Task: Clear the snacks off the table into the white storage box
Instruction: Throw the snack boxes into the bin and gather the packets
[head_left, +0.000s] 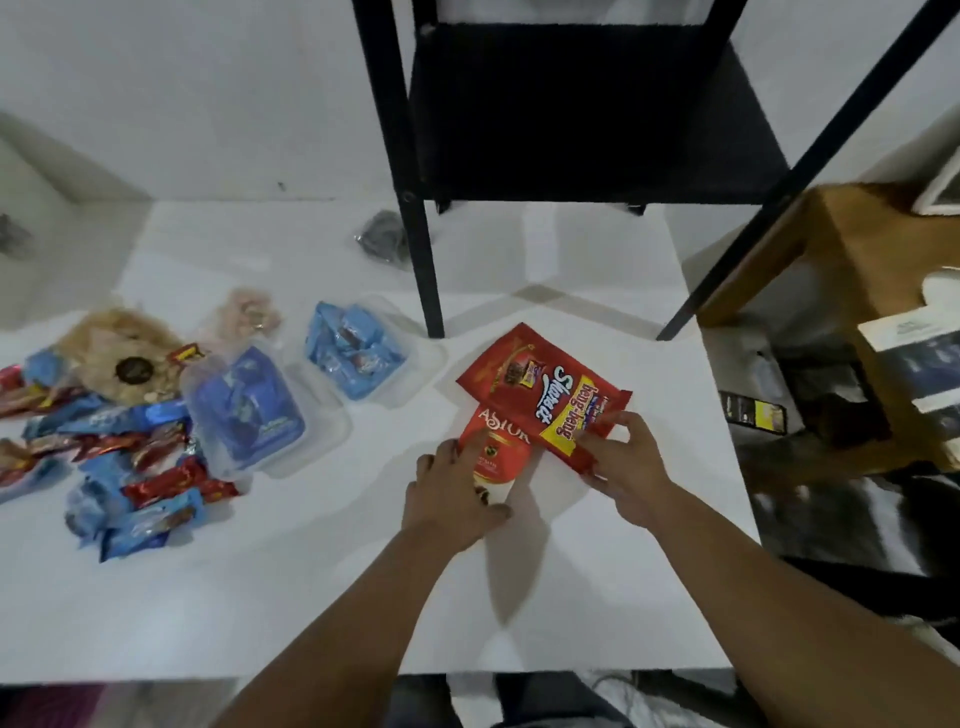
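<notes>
Two hands work near the table's (363, 597) right side: the left hand (449, 499) curls its grip round the Astor can (498, 452), the right hand (631, 467) pinches the red Beng-Beng pouch (540, 384) overlapping it. Bare tabletop lies nearer; loose wrapped snacks (124, 467) and two clear tubs (244, 410) crowd the left.

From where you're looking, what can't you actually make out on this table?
- White storage box: none shows in the head view, so where it stands is unknown.
- Astor pack: its lower part is hidden under the left hand.
- Red Beng-Beng bag: its near corner is covered by the right hand.
- Pile of small wrappers: cut off by the left edge, labels too blurred to read.
</notes>
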